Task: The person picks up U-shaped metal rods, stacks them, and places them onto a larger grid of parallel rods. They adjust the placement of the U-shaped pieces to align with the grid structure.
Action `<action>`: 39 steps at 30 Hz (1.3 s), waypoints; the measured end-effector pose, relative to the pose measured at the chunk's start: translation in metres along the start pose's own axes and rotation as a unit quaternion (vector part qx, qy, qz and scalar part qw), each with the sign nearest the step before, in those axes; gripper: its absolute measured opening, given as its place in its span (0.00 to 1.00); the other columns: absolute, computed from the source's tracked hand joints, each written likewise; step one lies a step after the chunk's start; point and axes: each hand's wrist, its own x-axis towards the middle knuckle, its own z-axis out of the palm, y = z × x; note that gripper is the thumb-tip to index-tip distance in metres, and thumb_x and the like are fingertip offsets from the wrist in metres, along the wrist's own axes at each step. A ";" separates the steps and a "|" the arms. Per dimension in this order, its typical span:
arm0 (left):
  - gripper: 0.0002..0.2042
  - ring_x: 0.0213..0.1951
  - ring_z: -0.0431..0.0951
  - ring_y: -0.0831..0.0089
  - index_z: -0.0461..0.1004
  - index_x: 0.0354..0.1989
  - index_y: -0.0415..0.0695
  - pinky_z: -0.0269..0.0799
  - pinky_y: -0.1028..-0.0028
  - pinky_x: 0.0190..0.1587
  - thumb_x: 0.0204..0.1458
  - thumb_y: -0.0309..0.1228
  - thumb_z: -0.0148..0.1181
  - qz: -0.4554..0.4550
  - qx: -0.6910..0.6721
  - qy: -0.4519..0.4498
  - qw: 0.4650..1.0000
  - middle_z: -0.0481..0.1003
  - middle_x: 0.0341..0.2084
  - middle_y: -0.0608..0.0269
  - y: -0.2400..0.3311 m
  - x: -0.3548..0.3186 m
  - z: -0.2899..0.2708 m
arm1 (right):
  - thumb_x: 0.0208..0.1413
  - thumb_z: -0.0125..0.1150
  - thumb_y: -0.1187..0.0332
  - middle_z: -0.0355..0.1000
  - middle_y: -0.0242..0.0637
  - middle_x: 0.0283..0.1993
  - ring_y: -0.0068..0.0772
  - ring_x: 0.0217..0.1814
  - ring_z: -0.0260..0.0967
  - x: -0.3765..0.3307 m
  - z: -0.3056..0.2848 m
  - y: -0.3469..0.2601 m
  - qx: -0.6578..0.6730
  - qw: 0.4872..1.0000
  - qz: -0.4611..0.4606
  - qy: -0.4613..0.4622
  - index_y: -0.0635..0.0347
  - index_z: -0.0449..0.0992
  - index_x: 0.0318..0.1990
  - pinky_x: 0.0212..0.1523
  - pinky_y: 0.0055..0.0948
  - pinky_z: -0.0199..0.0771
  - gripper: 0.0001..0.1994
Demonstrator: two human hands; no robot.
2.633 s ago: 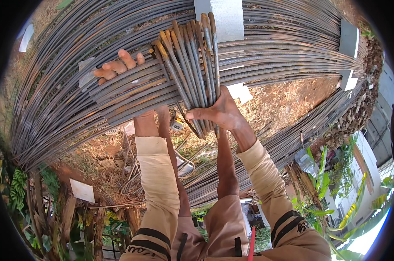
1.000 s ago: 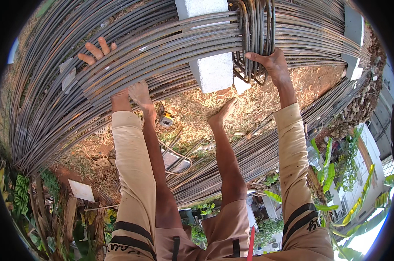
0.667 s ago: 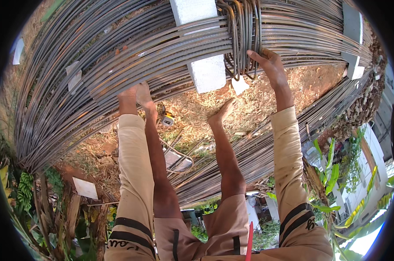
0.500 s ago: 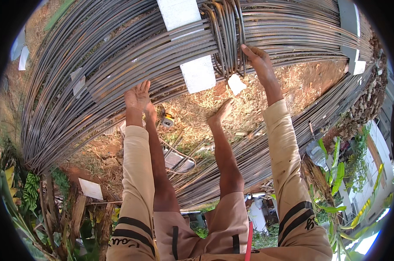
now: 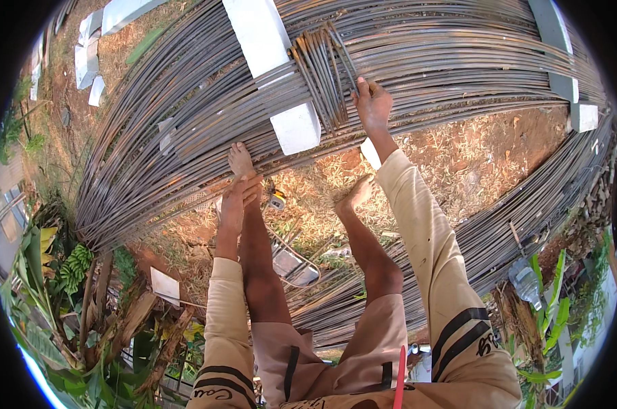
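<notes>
Rust-brown bent steel loops sit in a row around a bundle of long grey ribbed steel bars, just right of a long white block lying beneath the bundle. Right hand: thumb and fingertips pinched on the outermost loop at the row's right end, which leans away from the others. Left hand: empty, fingers extended, over the left shin, near a yellow-and-grey tape measure on the straw-covered ground.
</notes>
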 end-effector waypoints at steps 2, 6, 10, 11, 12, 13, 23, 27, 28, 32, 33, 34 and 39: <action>0.21 0.53 0.81 0.68 0.77 0.60 0.42 0.72 0.67 0.59 0.68 0.44 0.54 0.058 0.037 0.001 0.998 0.84 0.50 0.58 0.028 0.013 0.024 | 0.70 0.57 0.57 0.79 0.41 0.24 0.37 0.28 0.80 0.009 0.000 0.003 0.040 0.998 0.041 -0.012 0.68 0.81 0.36 0.34 0.36 0.76 0.20; 0.17 0.51 0.81 0.63 0.82 0.53 0.44 0.73 0.63 0.57 0.64 0.43 0.61 0.243 0.212 0.057 0.945 0.84 0.47 0.53 0.087 0.071 0.085 | 0.71 0.57 0.60 0.79 0.40 0.26 0.31 0.28 0.80 0.000 -0.006 -0.010 0.037 0.997 0.020 -0.064 0.66 0.78 0.40 0.31 0.34 0.77 0.16; 0.16 0.54 0.75 0.50 0.85 0.47 0.48 0.68 0.55 0.62 0.58 0.45 0.67 0.408 0.366 0.193 0.814 0.80 0.47 0.50 0.125 0.136 0.130 | 0.71 0.59 0.62 0.79 0.38 0.27 0.24 0.29 0.79 0.008 -0.019 -0.011 0.021 0.992 -0.014 -0.126 0.65 0.78 0.39 0.30 0.30 0.78 0.13; 0.16 0.55 0.73 0.50 0.85 0.46 0.48 0.67 0.54 0.63 0.58 0.46 0.68 0.422 0.367 0.202 0.804 0.79 0.48 0.51 0.132 0.146 0.144 | 0.71 0.60 0.62 0.80 0.38 0.28 0.24 0.30 0.79 0.015 -0.026 0.008 0.036 0.989 -0.018 -0.139 0.66 0.78 0.39 0.30 0.29 0.77 0.13; 0.16 0.57 0.71 0.49 0.85 0.46 0.49 0.66 0.54 0.64 0.57 0.46 0.69 0.427 0.371 0.221 0.795 0.77 0.48 0.52 0.133 0.151 0.149 | 0.71 0.60 0.63 0.80 0.37 0.29 0.23 0.30 0.79 0.015 -0.023 0.004 0.053 0.984 -0.020 -0.166 0.66 0.78 0.39 0.29 0.28 0.77 0.13; 0.18 0.60 0.66 0.50 0.86 0.46 0.49 0.63 0.52 0.65 0.56 0.49 0.69 0.414 0.368 0.223 0.802 0.75 0.51 0.54 0.134 0.155 0.151 | 0.72 0.60 0.62 0.83 0.37 0.35 0.25 0.32 0.81 0.010 -0.028 0.002 0.061 0.979 0.046 -0.191 0.64 0.78 0.41 0.32 0.25 0.74 0.13; 0.10 0.63 0.61 0.55 0.83 0.40 0.44 0.53 0.50 0.65 0.58 0.37 0.69 0.416 0.310 0.224 0.825 0.74 0.54 0.60 0.125 0.177 0.175 | 0.71 0.61 0.62 0.73 0.28 0.25 0.19 0.25 0.66 0.004 -0.033 0.013 0.112 0.959 0.093 -0.242 0.59 0.79 0.34 0.29 0.23 0.64 0.13; 0.10 0.64 0.61 0.53 0.81 0.42 0.39 0.53 0.49 0.66 0.59 0.33 0.66 0.463 0.276 0.241 0.807 0.73 0.57 0.59 0.126 0.190 0.180 | 0.70 0.63 0.62 0.73 0.29 0.26 0.20 0.24 0.65 0.005 -0.023 0.012 0.199 0.958 0.087 -0.188 0.63 0.80 0.36 0.30 0.23 0.67 0.13; 0.10 0.64 0.61 0.53 0.81 0.42 0.39 0.53 0.49 0.66 0.60 0.33 0.65 0.473 0.267 0.246 0.803 0.73 0.57 0.59 0.128 0.194 0.179 | 0.70 0.63 0.62 0.73 0.30 0.26 0.20 0.24 0.65 0.006 -0.022 0.015 0.211 0.953 0.097 -0.193 0.63 0.80 0.37 0.30 0.23 0.67 0.13; 0.11 0.64 0.61 0.54 0.81 0.42 0.39 0.55 0.50 0.66 0.60 0.36 0.65 0.468 0.270 0.257 0.801 0.73 0.55 0.58 0.135 0.198 0.175 | 0.71 0.61 0.60 0.74 0.31 0.27 0.22 0.25 0.68 0.011 -0.024 0.015 0.226 0.938 0.118 -0.236 0.64 0.80 0.40 0.32 0.26 0.70 0.15; 0.11 0.63 0.61 0.55 0.82 0.40 0.41 0.56 0.50 0.65 0.60 0.37 0.66 0.481 0.275 0.273 0.786 0.73 0.55 0.58 0.131 0.201 0.173 | 0.72 0.61 0.59 0.75 0.32 0.28 0.23 0.25 0.68 0.012 -0.023 0.014 0.226 0.931 0.132 -0.254 0.65 0.80 0.42 0.32 0.27 0.71 0.15; 0.11 0.63 0.62 0.54 0.82 0.40 0.41 0.57 0.50 0.65 0.60 0.37 0.65 0.501 0.282 0.290 0.765 0.74 0.54 0.58 0.130 0.205 0.171 | 0.72 0.60 0.59 0.75 0.32 0.29 0.23 0.25 0.68 0.013 -0.020 0.014 0.224 0.925 0.146 -0.271 0.65 0.80 0.43 0.32 0.27 0.72 0.15; 0.12 0.62 0.64 0.54 0.82 0.36 0.41 0.58 0.52 0.64 0.63 0.39 0.62 0.546 0.275 0.284 0.738 0.77 0.55 0.58 0.130 0.215 0.176 | 0.71 0.60 0.55 0.75 0.35 0.31 0.27 0.24 0.69 0.028 -0.015 0.028 0.313 0.893 0.115 -0.302 0.64 0.78 0.45 0.33 0.33 0.77 0.18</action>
